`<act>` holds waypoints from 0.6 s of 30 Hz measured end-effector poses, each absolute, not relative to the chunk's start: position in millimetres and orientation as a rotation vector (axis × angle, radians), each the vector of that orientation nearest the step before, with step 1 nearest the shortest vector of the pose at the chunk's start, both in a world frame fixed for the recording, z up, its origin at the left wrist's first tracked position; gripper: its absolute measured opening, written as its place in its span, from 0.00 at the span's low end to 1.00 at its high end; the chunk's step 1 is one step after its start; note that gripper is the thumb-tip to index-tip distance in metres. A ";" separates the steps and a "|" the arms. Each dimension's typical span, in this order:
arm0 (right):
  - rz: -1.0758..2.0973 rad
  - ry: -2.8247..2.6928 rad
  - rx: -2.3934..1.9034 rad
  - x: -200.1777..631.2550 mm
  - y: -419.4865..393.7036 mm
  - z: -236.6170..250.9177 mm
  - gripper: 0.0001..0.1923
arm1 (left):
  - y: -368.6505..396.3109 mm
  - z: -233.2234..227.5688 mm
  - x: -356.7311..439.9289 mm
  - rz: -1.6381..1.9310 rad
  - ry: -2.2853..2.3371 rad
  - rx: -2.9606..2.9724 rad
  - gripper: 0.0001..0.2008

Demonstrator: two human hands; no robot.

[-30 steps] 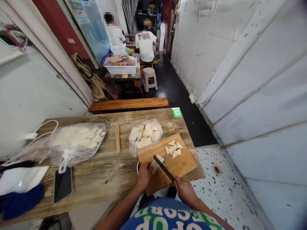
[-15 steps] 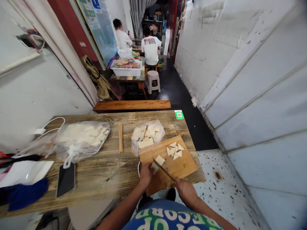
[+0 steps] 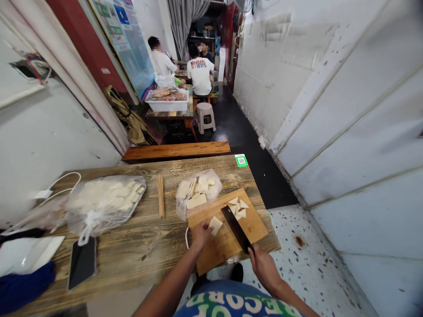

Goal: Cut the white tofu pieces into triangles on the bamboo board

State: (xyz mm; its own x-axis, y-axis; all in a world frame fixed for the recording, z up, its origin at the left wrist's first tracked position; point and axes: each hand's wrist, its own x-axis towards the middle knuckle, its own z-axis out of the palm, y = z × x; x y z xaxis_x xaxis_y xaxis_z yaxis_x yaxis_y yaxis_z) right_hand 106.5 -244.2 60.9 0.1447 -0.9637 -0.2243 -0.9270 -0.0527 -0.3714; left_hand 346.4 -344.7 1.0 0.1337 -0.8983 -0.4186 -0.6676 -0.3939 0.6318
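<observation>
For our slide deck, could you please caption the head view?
Left hand steadies a tofu square on a cutting board; right hand holds a cleaver.

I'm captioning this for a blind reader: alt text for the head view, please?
A person's right hand holds a knife over a wooden cutting board, while the left hand steadies a pale square slice beside cut triangles.

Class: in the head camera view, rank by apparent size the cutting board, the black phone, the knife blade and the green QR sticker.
Largest to smallest:
1. cutting board
2. black phone
3. knife blade, though foreshortening makes its ranking against the phone unsure
4. green QR sticker, also farthest from the camera
</observation>
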 end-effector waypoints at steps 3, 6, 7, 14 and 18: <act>-0.197 1.828 -1.940 101.5 -241.5 61.4 0.18 | -362.0 7.6 337.6 -1.043 -1.665 2.137 0.08; -0.178 1.826 -1.878 106.5 -240.3 62.8 0.17 | -367.6 11.0 336.5 -1.004 -1.788 2.098 0.08; -0.155 1.836 -1.852 109.3 -240.5 63.2 0.17 | -367.4 11.5 337.1 -1.002 -1.821 2.087 0.08; 0.007 1.841 -1.785 124.9 -249.7 60.2 0.15 | -366.7 10.6 334.7 -1.041 -1.893 2.070 0.09; 0.016 1.837 -1.804 125.4 -250.5 60.1 0.14 | -367.6 4.6 336.2 -1.070 -1.834 2.124 0.10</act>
State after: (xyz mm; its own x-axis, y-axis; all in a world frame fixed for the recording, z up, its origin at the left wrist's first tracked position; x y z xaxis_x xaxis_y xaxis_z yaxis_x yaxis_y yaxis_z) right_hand 125.4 -250.5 60.1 0.0610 -0.9183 -0.3911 -0.9249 0.0953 -0.3681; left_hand 336.2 -367.6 4.6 0.0049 -0.9087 -0.4173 -0.8107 -0.2479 0.5304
